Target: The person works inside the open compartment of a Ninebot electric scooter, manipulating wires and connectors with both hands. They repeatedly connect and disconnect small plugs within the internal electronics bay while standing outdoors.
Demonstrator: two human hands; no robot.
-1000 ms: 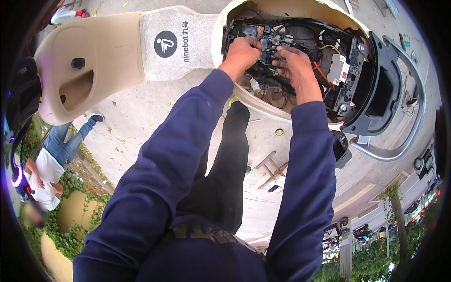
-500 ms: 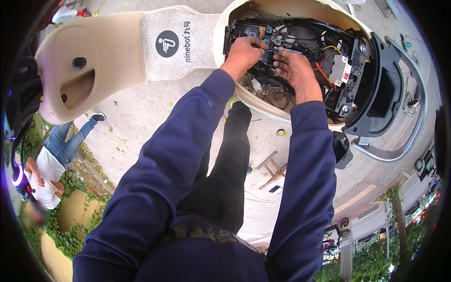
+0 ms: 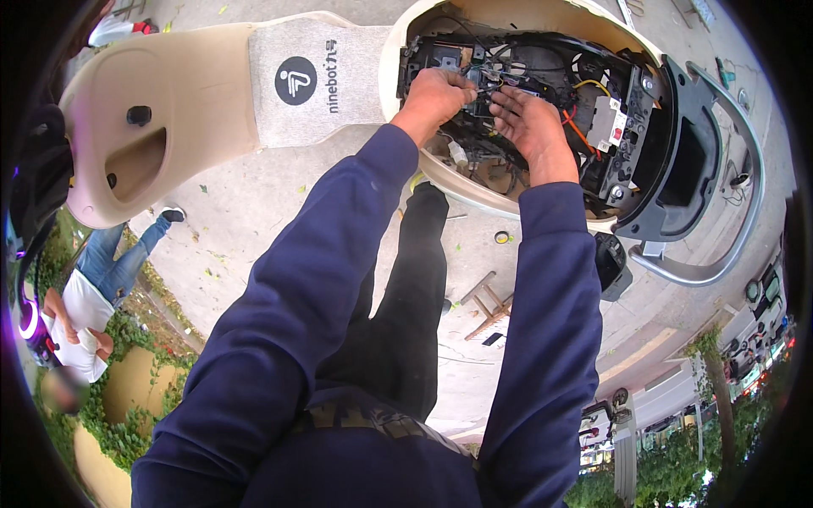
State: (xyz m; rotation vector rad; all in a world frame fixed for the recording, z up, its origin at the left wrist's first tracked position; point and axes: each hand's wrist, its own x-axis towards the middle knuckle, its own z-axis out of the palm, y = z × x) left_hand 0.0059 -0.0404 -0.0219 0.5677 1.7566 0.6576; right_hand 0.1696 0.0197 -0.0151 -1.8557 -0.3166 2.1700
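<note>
A beige electric scooter point(image 3: 190, 93) lies across the top of the view, its body opened behind the footboard. Inside the opening is a dark bay of wiring point(image 3: 517, 66), where both hands work. My left hand point(image 3: 434, 102) reaches in from the left with thumb and forefinger pinched on a thin dark wire point(image 3: 486, 90). Facing it, my right hand point(image 3: 532, 125) has its thumb and forefinger close together at the wire's other side, the remaining fingers loosely curled. The exact grip of the right fingertips is too small to make out.
Right of my hands are an orange cable point(image 3: 580, 134) and a white box-shaped part point(image 3: 607, 123). A grey grab rail point(image 3: 756, 182) curves around the scooter's rear. On the pavement lie a wooden stool point(image 3: 487, 305) and a yellow-black roll point(image 3: 501, 238). A person point(image 3: 89, 296) stands at the left.
The view has shifted slightly, moving the scooter a little left. Both hands stay at the wiring, with only small finger movements; the dark wire between them shows more plainly.
</note>
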